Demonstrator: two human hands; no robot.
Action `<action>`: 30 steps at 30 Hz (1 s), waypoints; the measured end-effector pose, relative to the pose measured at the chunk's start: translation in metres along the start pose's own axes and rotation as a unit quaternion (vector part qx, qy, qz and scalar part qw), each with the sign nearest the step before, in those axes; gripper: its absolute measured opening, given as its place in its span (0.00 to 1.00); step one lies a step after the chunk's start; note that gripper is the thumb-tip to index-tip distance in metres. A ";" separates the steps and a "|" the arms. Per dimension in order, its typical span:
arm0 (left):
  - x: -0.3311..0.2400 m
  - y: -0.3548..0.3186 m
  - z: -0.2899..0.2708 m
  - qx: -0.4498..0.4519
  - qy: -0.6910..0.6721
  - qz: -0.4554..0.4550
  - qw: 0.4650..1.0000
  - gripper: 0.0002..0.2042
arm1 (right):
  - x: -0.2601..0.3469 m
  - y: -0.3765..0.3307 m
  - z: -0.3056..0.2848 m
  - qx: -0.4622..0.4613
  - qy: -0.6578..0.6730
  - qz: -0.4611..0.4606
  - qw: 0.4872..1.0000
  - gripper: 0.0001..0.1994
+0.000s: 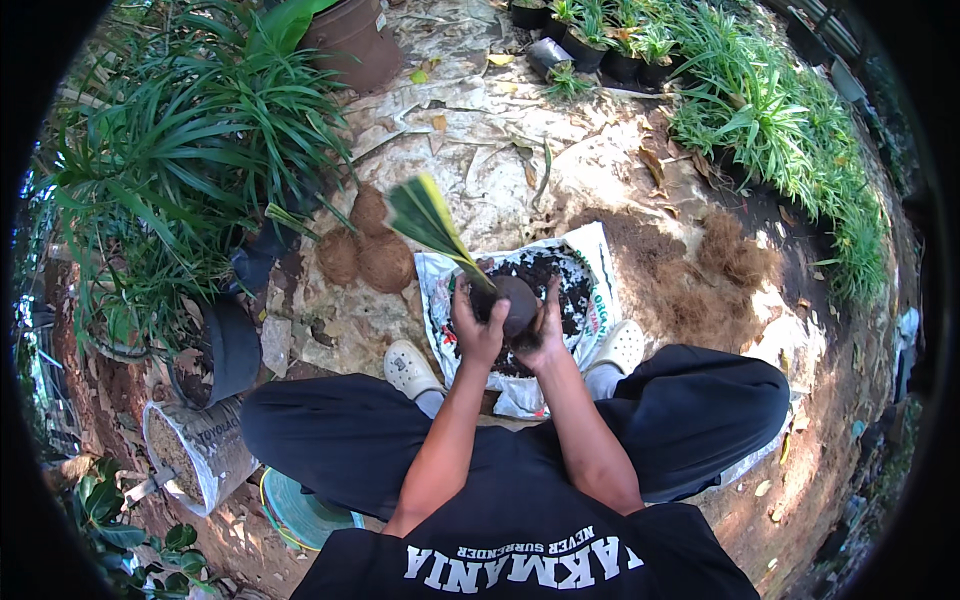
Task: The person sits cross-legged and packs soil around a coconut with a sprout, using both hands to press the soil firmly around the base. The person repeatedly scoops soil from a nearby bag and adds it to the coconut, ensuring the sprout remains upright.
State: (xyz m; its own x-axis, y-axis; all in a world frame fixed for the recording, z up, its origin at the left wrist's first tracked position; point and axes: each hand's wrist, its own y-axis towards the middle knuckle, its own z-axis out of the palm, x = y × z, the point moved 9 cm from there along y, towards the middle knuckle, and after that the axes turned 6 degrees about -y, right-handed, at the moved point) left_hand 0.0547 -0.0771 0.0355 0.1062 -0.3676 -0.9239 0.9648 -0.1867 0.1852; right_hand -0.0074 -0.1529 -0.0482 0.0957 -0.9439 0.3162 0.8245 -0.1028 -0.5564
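Observation:
Between my two cupped hands is a round, dark soil ball (516,303) with a broad green, yellow-edged snake plant leaf (432,222) rising from it, tilted to the far left. My left hand (479,328) grips the ball's left side, thumb lying over it. Against its right side presses my right hand (543,338), its fingers dirty with soil. Below the ball, a white plastic sack (437,283) lies spread on the ground between my feet. Loose black soil (570,275) with pale bits is heaped on it. The underside of the ball is hidden by my hands.
Three brown fibre balls (385,263) sit left of the sack; loose brown coconut fibre (735,250) lies to the right. Potted grassy plants (760,125) line the far right, long-leaved plants (210,150) the left. Near my left knee are a black pot (232,345) and a tipped white bucket (215,445).

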 end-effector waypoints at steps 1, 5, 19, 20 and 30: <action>0.002 0.000 0.004 0.024 0.043 0.000 0.999 0.23 | 0.003 0.001 -0.001 -0.020 -0.023 -0.005 1.000 0.45; 0.012 0.003 -0.001 0.013 0.086 -0.012 0.996 0.23 | 0.003 0.010 -0.004 -0.032 -0.114 0.000 0.993 0.49; 0.019 0.012 -0.091 -0.201 -0.008 -0.085 0.976 0.20 | -0.121 0.070 -0.065 0.206 -0.939 -0.169 0.216 0.18; 0.020 0.011 -0.092 -0.197 -0.002 -0.088 0.976 0.20 | -0.122 0.070 -0.067 0.210 -0.936 -0.188 0.210 0.16; 0.035 0.014 -0.077 -0.161 -0.014 -0.095 0.982 0.18 | -0.013 0.091 -0.080 0.060 -0.934 -0.222 0.274 0.12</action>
State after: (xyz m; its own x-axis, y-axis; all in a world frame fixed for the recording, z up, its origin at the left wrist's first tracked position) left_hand 0.0908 -0.0227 -0.0195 -0.0853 -0.3789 -0.9215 0.9931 0.0418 -0.1091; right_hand 0.0215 -0.1751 -0.1642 -0.0029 0.9717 0.2361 0.9878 0.0396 -0.1507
